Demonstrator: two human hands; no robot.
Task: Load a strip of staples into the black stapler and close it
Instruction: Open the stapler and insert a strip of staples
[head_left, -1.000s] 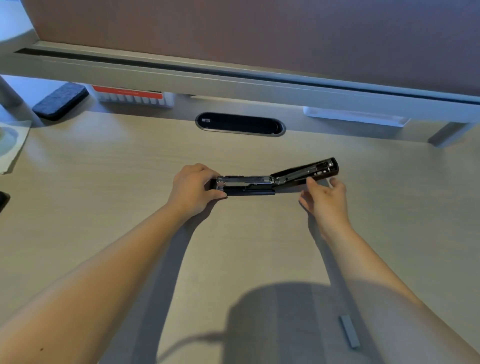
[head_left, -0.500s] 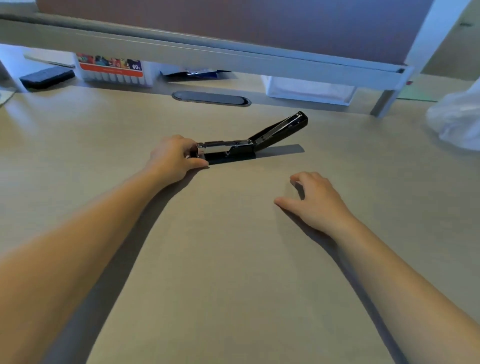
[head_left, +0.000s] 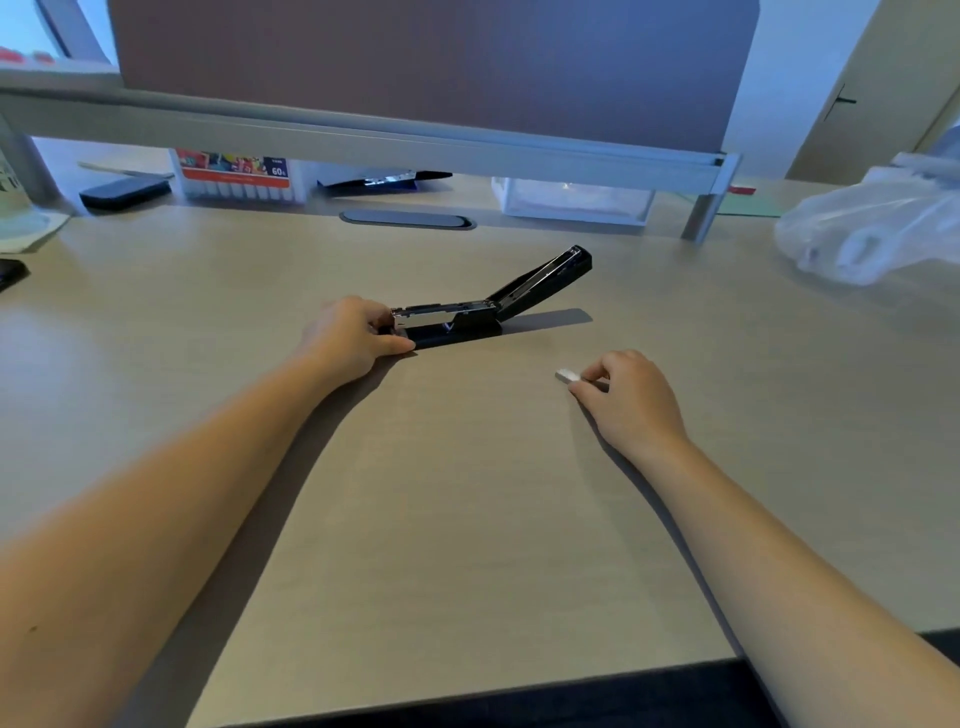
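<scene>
The black stapler lies on the desk with its lid swung up and back to the right, so the shiny metal magazine shows. My left hand grips the stapler's left front end, thumb on the base. A short silver strip of staples lies on the desk right of and nearer than the stapler. My right hand pinches that strip's right end between thumb and fingers; the rest of the strip is hidden under the fingers.
A grey shelf rail spans the back of the desk. Under it stand a marker box, a clear plastic tray and a dark case. A cable slot sits behind the stapler. A crumpled plastic bag lies at the right.
My right hand left the stapler's lid, dropped to the desk and now pinches the staple strip. The left hand stays on the stapler. The view has tilted up.
</scene>
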